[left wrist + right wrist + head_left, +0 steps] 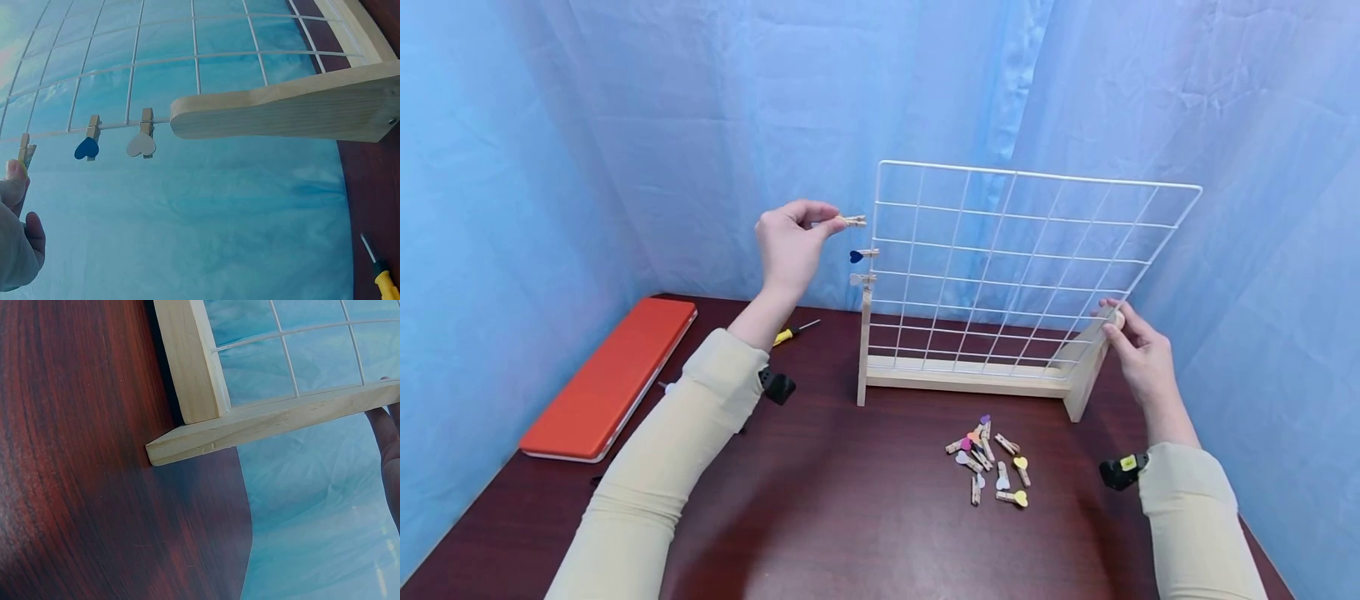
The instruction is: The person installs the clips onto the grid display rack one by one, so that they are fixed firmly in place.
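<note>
My left hand (pixel 790 250) pinches a small wooden clothespin (pixel 853 221) at the upper left side of a white wire grid (pixel 992 249). The left wrist view shows this clothespin (pixel 24 147) close to the grid's edge wire; whether it touches cannot be told. Below it, a clothespin with a dark blue heart (pixel 857 257) and one with a pale heart (pixel 142 145) are clipped to that edge. With thumb and fingers, my right hand (pixel 1142 354) grips the top of the right wooden upright (pixel 1086 379) of the grid's stand.
Several heart-topped clothespins (pixel 981 450) lie in a loose pile on the dark table (pixel 850 517) before the stand. A red flat case (pixel 613 375) is at the left, and a yellow-handled screwdriver (pixel 786 335) lies behind my left forearm. Blue curtains (pixel 715 125) surround the table.
</note>
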The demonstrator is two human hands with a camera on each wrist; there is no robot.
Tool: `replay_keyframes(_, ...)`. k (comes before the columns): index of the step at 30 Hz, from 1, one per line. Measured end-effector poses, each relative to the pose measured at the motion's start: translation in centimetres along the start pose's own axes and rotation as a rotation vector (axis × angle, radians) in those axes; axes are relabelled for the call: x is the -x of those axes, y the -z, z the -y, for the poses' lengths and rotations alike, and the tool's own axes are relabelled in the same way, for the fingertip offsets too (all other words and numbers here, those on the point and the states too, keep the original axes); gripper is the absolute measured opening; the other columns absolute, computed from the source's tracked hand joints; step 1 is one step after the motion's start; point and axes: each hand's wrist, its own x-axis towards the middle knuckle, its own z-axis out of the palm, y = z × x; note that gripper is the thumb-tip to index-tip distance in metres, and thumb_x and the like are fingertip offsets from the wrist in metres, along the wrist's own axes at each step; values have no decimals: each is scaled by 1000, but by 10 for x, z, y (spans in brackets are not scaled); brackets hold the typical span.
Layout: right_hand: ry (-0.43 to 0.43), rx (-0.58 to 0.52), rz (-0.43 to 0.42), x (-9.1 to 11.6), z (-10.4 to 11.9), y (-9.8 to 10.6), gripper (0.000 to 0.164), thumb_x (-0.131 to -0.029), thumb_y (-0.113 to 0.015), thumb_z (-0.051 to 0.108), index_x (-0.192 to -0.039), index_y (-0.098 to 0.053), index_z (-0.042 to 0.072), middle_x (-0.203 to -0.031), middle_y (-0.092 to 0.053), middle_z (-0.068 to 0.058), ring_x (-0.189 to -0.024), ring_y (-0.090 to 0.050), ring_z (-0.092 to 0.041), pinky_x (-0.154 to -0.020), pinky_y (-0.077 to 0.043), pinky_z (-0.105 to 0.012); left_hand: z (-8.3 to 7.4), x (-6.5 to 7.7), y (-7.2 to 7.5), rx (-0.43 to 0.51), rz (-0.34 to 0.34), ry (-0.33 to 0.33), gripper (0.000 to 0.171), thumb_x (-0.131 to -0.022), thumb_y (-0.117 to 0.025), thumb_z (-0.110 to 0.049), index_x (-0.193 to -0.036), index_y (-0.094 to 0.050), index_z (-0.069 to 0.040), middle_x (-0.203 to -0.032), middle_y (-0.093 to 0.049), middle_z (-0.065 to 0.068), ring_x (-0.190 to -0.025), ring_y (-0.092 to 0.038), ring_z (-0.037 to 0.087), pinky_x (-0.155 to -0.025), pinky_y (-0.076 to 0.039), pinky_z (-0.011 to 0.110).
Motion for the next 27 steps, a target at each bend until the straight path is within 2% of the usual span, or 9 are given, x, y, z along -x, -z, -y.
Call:
replay_keyframes(2,-4,-22,3,-1,-1,0,39,-87,-53,3,-126,-49,1,-126,-50,-19,-106,-54,-5,-74,-44,-8,-1,-3,-3,-9,11,20,24,-71,-72,-33,-84,-73,-13,-78,-69,0,-67,-60,5,-57,-45,21)
replay_keyframes(8,0,-124,13,-1,-4,0,39,-87,-52,0,-126,-48,-3,-123,-56,-5,-105,-56,-6,-73,-45,-9,1,-9,-13,-38,54,43,22,-71,-73,-31,-85,-72,-14,-79,-69,0,-70,-59,5,-61,-47,20)
replay_keyframes(12,7,-114,6,-1,-4,0,39,-87,-52,-1,-125,-47,-5,-125,-52,-14,-105,-56,-7,-73,-45,-9,2,-8,-18,-45,75,37,25,-71,-71,-36,-87,-72,-16,-81,-69,-3,-71,-57,3,-61,-46,20)
replay_keyframes(16,5,-76,-3,-1,-3,0,39,-87,-53,0,-125,-49,0,-124,-52,-17,-105,-55,-7,-74,-45,-9,1,-6,-17,-31,76,17,27,-71,-70,-37,-89,-72,-16,-82,-68,-3,-67,-54,6,-61,-45,20)
replay_keyframes(22,2,-21,-11,-1,-1,-1,39,-87,-53,2,-126,-51,6,-117,-54,-24,-102,-56,-10,-74,-45,-10,-6,2,-12,-34,57,-49,28,-72,-72,-33,-94,-70,-16,-70,-57,-2,-62,-45,10,-57,-39,21)
replay_keyframes(25,0,-11,-9,0,-2,-2,39,-87,-53,3,-126,-51,7,-117,-53,-25,-101,-56,-10,-74,-45,-10,-10,15,-12,-22,46,-121,30,-70,-74,-30,-94,-69,-13,-67,-53,0,-60,-44,9,-57,-39,21)
replay_keyframes(27,-2,-30,-8,0,-2,-2,39,-87,-53,3,-126,-51,6,-117,-54,-24,-101,-56,-10,-74,-45,-10,-11,29,-17,-12,77,-168,29,-70,-74,-28,-92,-69,-11,-71,-58,-1,-60,-45,9,-57,-40,21)
